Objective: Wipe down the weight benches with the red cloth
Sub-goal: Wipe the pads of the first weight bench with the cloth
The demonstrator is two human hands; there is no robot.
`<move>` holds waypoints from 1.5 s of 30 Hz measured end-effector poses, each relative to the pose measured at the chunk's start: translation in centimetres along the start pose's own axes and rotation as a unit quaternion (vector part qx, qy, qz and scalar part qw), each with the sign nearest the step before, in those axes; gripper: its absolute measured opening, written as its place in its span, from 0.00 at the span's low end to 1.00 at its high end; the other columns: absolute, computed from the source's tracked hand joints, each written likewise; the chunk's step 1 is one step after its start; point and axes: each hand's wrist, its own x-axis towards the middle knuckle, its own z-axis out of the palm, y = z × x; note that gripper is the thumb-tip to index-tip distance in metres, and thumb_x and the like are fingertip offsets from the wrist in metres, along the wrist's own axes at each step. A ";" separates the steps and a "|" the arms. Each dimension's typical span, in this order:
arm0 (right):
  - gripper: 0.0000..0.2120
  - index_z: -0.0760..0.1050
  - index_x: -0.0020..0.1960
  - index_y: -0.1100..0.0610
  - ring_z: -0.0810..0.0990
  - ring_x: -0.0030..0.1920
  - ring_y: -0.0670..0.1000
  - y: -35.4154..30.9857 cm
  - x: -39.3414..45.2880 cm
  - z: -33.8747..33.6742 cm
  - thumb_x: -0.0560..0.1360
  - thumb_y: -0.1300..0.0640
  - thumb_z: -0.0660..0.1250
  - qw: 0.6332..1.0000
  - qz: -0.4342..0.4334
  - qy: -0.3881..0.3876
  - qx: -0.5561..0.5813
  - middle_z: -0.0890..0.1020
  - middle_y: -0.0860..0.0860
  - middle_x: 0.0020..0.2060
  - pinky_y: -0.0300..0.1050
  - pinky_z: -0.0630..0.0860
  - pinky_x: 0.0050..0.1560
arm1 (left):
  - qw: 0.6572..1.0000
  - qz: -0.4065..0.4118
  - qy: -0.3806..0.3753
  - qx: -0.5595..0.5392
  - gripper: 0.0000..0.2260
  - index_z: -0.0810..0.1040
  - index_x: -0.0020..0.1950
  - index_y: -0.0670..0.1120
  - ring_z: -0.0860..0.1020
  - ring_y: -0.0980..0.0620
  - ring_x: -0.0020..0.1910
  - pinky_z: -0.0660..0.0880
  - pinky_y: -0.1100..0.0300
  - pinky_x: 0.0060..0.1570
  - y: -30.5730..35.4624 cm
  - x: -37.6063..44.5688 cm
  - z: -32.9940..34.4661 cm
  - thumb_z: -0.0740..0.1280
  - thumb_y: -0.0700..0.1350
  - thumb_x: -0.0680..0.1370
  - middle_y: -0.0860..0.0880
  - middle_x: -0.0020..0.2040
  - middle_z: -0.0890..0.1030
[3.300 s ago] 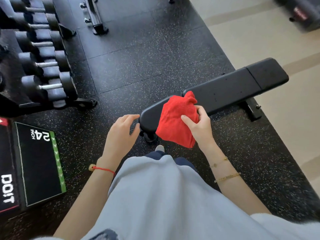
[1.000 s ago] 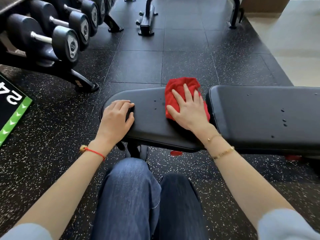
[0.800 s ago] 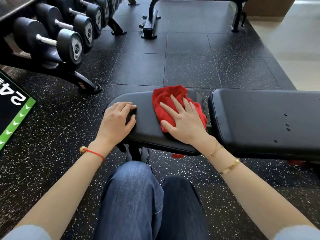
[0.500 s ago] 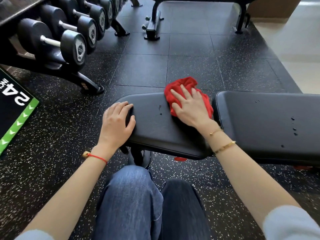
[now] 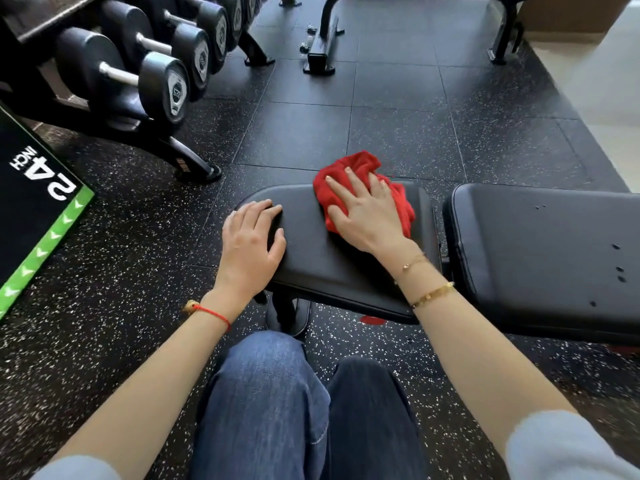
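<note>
1. The person crouches by a black weight bench (image 5: pixel 346 271), knees in blue jeans (image 5: pixel 270 403) close under its near edge.
2. The right hand (image 5: pixel 367 213) lies flat on the red cloth (image 5: pixel 360 164), fingers straight and spread a little, pressing it down on the small seat pad (image 5: pixel 311 251).
3. The cloth sits at the far edge of that pad, and a bunched bit of it hangs past the edge over the floor (image 5: pixel 398 133).
4. The left hand (image 5: pixel 251 244) rests on the pad's left end, fingers loosely bent over the rounded corner (it holds nothing).
5. Between the two hands there is a bare strip of black pad.
6. To the right of the seat pad comes a thin gap, then the long back pad (image 5: pixel 540 258). It has a few small dark spots on it and runs out past the right side of the view.
7. The floor on the far side of the bench is open, dark and speckled, all the way to the feet of another bench frame (image 5: pixel 320 50).
8. A dumbbell rack (image 5: pixel 149 84) stands to the far left. Its foot (image 5: pixel 194 164) reaches out toward the bench, with some floor left between them.
9. A black box (image 5: pixel 31 202) with a green edge and the words "24 INCH" sits on the left, well apart from the bench.
10. A small red thing (image 5: pixel 372 320) peeks out from under the pad's near edge; I cannot tell what it is.
</note>
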 end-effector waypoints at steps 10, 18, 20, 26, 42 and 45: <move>0.26 0.58 0.77 0.39 0.55 0.78 0.59 4.5 -4.7 -0.2 0.79 0.42 0.54 0.999 -0.012 0.028 -0.018 0.58 0.48 0.79 0.57 0.50 0.77 | 1.000 0.004 0.017 -0.014 0.20 0.75 0.69 0.44 0.68 0.44 0.71 0.59 0.43 0.74 -0.4 0.0 0.4 0.58 0.48 0.79 0.46 0.70 0.74; 0.26 0.57 0.77 0.39 0.53 0.78 0.60 -0.7 -3.1 0.7 0.79 0.43 0.55 0.998 -0.059 0.011 0.001 0.56 0.48 0.79 0.55 0.45 0.78 | 0.999 0.003 0.033 -0.016 0.20 0.76 0.67 0.44 0.70 0.43 0.69 0.59 0.45 0.73 -0.4 0.0 0.7 0.58 0.48 0.78 0.46 0.68 0.75; 0.26 0.59 0.76 0.39 0.55 0.78 0.60 -0.4 -6.3 0.8 0.78 0.42 0.55 0.995 -0.099 0.020 0.010 0.59 0.47 0.78 0.55 0.47 0.78 | 0.999 0.005 0.034 -0.017 0.20 0.76 0.67 0.44 0.70 0.43 0.69 0.60 0.45 0.73 -0.5 0.1 0.7 0.57 0.48 0.78 0.46 0.68 0.75; 0.26 0.58 0.76 0.38 0.54 0.78 0.59 4.5 -5.8 -0.5 0.79 0.42 0.57 1.000 -0.007 0.025 -0.002 0.58 0.48 0.79 0.55 0.47 0.78 | 0.999 0.003 0.036 -0.015 0.20 0.76 0.67 0.45 0.70 0.44 0.69 0.60 0.44 0.73 -0.4 0.0 0.8 0.57 0.49 0.78 0.47 0.68 0.75; 0.26 0.57 0.77 0.40 0.55 0.78 0.58 6.0 -6.6 -0.6 0.80 0.44 0.55 0.999 0.026 0.031 -0.003 0.57 0.48 0.79 0.54 0.49 0.78 | 1.000 0.000 0.031 -0.001 0.19 0.76 0.67 0.44 0.69 0.43 0.69 0.60 0.43 0.73 -0.2 0.1 0.9 0.58 0.47 0.78 0.46 0.68 0.75; 0.25 0.58 0.77 0.42 0.54 0.77 0.60 4.5 -2.1 -1.0 0.81 0.45 0.55 0.998 0.057 0.031 0.004 0.56 0.50 0.79 0.54 0.48 0.78 | 0.999 -0.005 0.031 0.002 0.19 0.76 0.67 0.44 0.69 0.43 0.69 0.58 0.45 0.73 -0.2 0.1 1.0 0.58 0.47 0.78 0.46 0.68 0.75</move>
